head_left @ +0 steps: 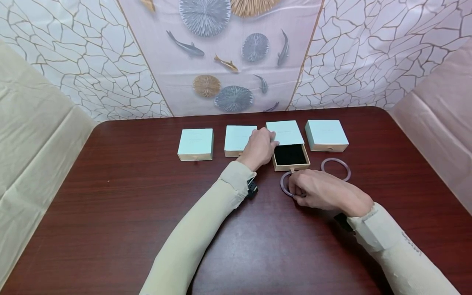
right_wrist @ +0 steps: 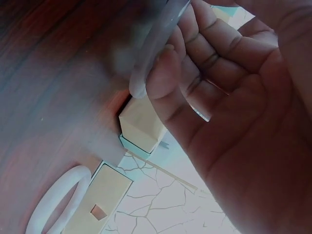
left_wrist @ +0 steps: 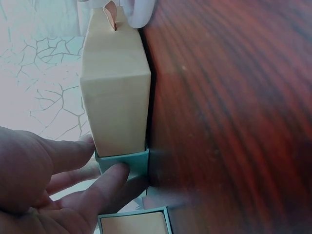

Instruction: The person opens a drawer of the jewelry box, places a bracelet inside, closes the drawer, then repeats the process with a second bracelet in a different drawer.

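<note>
Drawer box (head_left: 284, 133): mint sleeve, cream drawer (head_left: 283, 168) part-way out, black lining.
Held bangle (head_left: 282, 183): smooth, round, pale lilac.
My left hand (head_left: 259, 147): thumb and fingers grip the sleeve's side; far fingertips partly hidden, exact contact uncertain.
My right hand (head_left: 318, 190): thumb and forefinger pinch the held bangle; other fingers curled.
Held bangle position: just before the drawer, right of my left hand.
Second bangle (head_left: 335, 159): on the table (head_left: 110, 213), beyond my right hand.

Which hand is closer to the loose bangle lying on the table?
Right. The right hand is just on the near side of the loose bangle, pinching another bangle; the left hand is farther away to its left, at the opened drawer box.
</note>
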The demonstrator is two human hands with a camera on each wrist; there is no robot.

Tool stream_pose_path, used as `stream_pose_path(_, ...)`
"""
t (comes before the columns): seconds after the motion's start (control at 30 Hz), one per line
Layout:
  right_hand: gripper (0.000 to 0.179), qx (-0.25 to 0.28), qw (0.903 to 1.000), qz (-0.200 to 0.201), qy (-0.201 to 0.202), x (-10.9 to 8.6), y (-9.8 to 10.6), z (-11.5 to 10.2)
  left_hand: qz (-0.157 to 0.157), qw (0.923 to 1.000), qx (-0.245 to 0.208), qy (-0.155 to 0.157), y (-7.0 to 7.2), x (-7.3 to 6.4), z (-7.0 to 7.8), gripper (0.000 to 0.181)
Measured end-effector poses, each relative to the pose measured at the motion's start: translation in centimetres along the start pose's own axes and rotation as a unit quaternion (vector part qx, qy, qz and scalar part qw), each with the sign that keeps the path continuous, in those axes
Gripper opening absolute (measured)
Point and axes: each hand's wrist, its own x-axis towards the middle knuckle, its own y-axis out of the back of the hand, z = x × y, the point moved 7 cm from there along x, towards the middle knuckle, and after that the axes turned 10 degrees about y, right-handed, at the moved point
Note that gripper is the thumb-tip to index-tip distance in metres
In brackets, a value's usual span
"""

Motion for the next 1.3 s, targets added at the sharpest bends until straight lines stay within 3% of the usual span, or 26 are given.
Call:
stream_pose_path(0.63, 0.018, -0.011, 0.9999, 0.007, 0.007, -0.2, 0.4, -0.6, -0.014, 0.9998, -0.005, 0.012, -0.2, 0.0, -0.1, 0.054)
stream_pose_path(1.3, 0.019, -0.034, 0.999, 0.028, 0.009, -0.4, 1.0, -1.1, 0.001, 1.0, 0.004, 0.004, -0.1, 0.0, 0.0, 0.055)
